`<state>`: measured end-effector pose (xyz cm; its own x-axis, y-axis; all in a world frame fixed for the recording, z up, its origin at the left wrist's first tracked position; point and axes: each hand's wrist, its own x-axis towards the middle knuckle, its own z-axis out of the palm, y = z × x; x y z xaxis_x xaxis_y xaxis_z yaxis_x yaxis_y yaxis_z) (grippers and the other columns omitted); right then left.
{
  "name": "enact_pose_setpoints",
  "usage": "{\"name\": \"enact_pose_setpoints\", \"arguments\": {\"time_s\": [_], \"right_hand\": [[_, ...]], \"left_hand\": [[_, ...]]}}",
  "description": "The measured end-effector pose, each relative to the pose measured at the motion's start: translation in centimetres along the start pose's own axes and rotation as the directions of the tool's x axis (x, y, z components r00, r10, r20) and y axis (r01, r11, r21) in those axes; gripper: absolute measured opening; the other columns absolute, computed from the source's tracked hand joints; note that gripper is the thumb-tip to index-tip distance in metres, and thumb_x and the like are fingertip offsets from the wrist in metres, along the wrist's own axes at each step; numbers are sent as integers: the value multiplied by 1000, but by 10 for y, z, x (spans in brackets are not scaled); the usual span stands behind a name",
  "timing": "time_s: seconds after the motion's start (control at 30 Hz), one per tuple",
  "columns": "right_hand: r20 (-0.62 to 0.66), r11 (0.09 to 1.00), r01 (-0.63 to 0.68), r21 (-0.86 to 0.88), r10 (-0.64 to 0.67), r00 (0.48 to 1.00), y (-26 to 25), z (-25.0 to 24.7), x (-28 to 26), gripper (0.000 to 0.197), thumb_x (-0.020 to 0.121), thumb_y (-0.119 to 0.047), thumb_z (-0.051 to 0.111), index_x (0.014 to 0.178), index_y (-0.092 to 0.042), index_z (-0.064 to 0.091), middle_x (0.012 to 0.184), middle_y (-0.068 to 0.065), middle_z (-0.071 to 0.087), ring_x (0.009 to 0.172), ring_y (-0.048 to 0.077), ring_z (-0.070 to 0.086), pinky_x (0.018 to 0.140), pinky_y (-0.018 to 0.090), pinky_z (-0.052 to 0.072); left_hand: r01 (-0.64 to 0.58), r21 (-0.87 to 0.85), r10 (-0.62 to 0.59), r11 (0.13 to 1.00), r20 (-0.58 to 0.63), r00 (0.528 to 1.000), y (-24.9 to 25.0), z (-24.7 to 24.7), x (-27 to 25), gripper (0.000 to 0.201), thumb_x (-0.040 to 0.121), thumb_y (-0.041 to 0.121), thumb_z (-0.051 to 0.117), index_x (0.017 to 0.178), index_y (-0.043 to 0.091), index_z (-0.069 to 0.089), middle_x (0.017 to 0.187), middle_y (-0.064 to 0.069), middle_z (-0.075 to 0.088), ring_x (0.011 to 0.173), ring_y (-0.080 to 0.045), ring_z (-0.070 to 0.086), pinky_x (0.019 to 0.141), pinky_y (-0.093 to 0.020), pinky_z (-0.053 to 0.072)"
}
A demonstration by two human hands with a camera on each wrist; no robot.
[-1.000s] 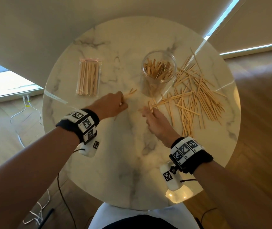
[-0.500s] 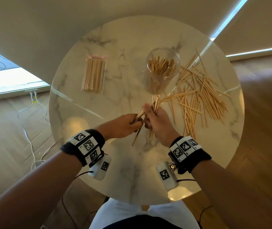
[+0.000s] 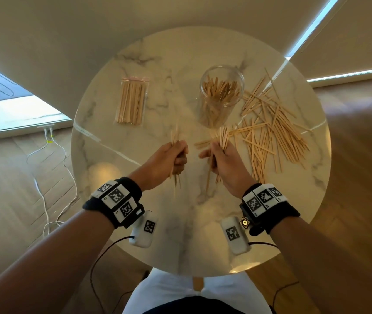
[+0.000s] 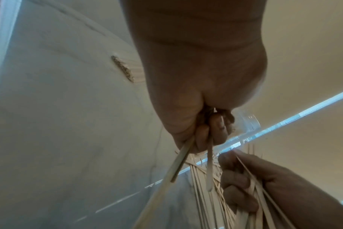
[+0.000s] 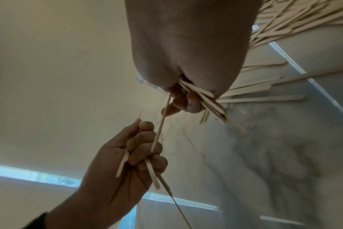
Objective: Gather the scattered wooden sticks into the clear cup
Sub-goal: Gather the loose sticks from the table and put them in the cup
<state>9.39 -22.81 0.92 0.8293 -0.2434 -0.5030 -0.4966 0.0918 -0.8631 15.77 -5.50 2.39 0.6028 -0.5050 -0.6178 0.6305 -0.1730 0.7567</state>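
The clear cup (image 3: 220,96) stands on the round marble table (image 3: 180,223), holding many wooden sticks. A large scatter of loose sticks (image 3: 273,130) lies to its right. My left hand (image 3: 175,156) grips a few sticks (image 3: 174,137) in a fist, upright, just left of centre. My right hand (image 3: 216,155) grips a thicker bundle of sticks (image 3: 222,137) in front of the cup's base. In the left wrist view my left hand (image 4: 209,133) curls round thin sticks (image 4: 178,162). In the right wrist view my right hand (image 5: 186,100) clamps flat sticks (image 5: 211,102).
A sealed packet of sticks (image 3: 132,100) lies at the table's back left. White cables (image 3: 51,173) run over the wooden floor on the left. The table's edge (image 3: 203,274) is close to my body.
My hands, joined over one bundle half a second ago, have drawn apart, each now with its own sticks. A second ago both were down at the tabletop picking up sticks.
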Motion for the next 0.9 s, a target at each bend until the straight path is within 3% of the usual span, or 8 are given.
{"name": "enact_pose_setpoints", "arguments": {"time_s": [0.07,0.17,0.3,0.4,0.5,0.63,0.8,0.9], "right_hand": [[55,999,-30,-11,31,998,1,2,-2,23,110,-26,41,89,-19,48,66,-2,53,56,11,38,49,21,33],[131,995,-45,-89,56,990,5,11,-8,25,108,-36,46,90,-18,46,60,-5,38,55,13,30,52,33,23],[268,977,6,-213,53,962,1,21,-18,38,102,-56,49,88,-22,60,67,6,37,58,15,33,52,27,33],[314,961,15,-277,76,946,4,25,-23,46,100,-56,54,86,-12,60,65,1,44,59,14,41,60,32,38],[298,956,-18,-292,109,948,7,26,-24,34,102,-43,58,96,-11,70,58,-10,50,58,9,46,62,30,41],[345,960,-48,-278,146,927,3,24,-23,30,104,-39,57,91,-16,71,59,-7,43,55,9,39,57,27,36],[378,960,-52,-274,158,912,-7,23,-25,32,106,-42,51,92,-16,63,50,-15,47,46,3,41,53,23,38],[457,956,3,-292,137,879,-8,21,-27,23,105,-32,56,91,-14,56,57,-13,57,48,5,44,50,23,39]], "left_hand": [[-7,-99,2,995,-47,999,1,1,-2,33,111,30,36,80,19,44,62,3,35,53,-12,34,55,-25,27],[-24,-244,-5,970,-118,993,1,3,-2,34,111,29,35,81,18,43,61,4,40,55,-11,45,58,-26,33],[-63,-369,-17,927,-211,977,0,9,-1,33,112,28,34,83,17,45,58,4,38,56,-12,47,67,-29,40],[-99,-427,-22,899,-268,963,1,9,-1,34,112,30,35,83,16,47,57,4,37,61,-14,49,61,-27,43],[-127,-405,-6,905,-311,950,0,8,-1,34,111,30,35,83,18,47,58,5,38,65,-14,53,64,-27,43],[-166,-355,36,920,-345,938,-3,7,-1,34,111,31,35,81,17,45,61,4,41,69,-15,49,80,-31,40],[-209,-296,103,932,-336,936,-5,7,-4,37,112,34,30,80,18,40,70,2,41,66,-11,40,58,-19,48],[-200,-211,127,957,-316,940,-9,6,-2,36,112,36,30,82,19,41,74,4,45,69,-12,40,75,-27,43]]}}
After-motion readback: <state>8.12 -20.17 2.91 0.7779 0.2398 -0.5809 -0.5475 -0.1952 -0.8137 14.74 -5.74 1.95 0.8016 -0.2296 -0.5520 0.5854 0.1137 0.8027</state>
